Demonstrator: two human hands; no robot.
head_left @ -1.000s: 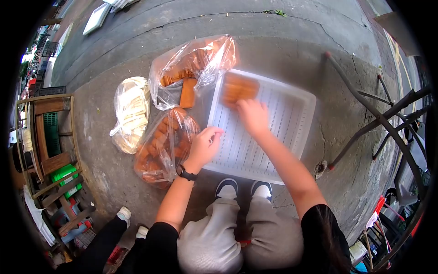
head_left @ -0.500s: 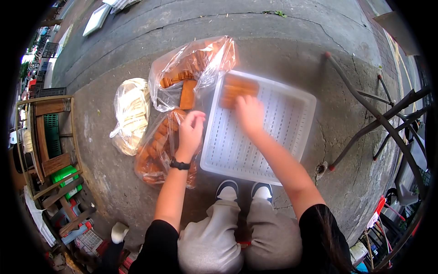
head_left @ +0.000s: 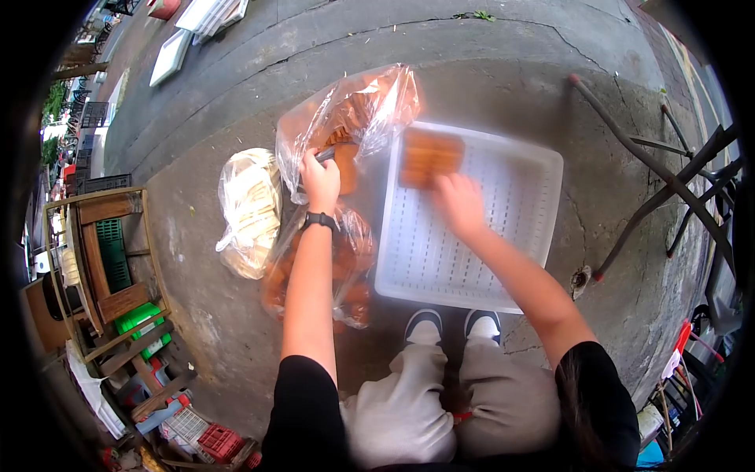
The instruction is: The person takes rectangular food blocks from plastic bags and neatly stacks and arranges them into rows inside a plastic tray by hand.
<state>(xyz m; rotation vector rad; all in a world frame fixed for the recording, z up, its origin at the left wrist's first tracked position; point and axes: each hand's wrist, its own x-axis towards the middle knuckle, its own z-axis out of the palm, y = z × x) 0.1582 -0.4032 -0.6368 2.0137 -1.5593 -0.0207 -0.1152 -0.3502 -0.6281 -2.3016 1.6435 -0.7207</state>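
My left hand [head_left: 321, 179] is at the open mouth of the upper clear plastic bag [head_left: 303, 118], its fingers closed on the plastic edge. Brown slabs fill this bag, and one brown slab [head_left: 346, 167] lies at its mouth, beside my hand. My right hand [head_left: 462, 206] is over the white slotted crate [head_left: 472, 291], blurred by motion, its fingertips at the near edge of a row of brown slabs [head_left: 431, 157]. Those slabs lie in the crate's far left corner. Whether the right fingers grip anything is unclear.
A second bag of brown slabs [head_left: 314, 271] lies below my left wrist. Left of it is a bag of pale slices [head_left: 253, 212]. A metal-legged frame [head_left: 653, 169] stands at the right, a wooden rack [head_left: 102, 259] at the left. White trays [head_left: 189, 35] lie far back.
My left hand has moved up and forward from the lower bag to the upper bag's mouth and closed on its plastic. My right hand has drawn slightly back from the slabs. The view has shifted.
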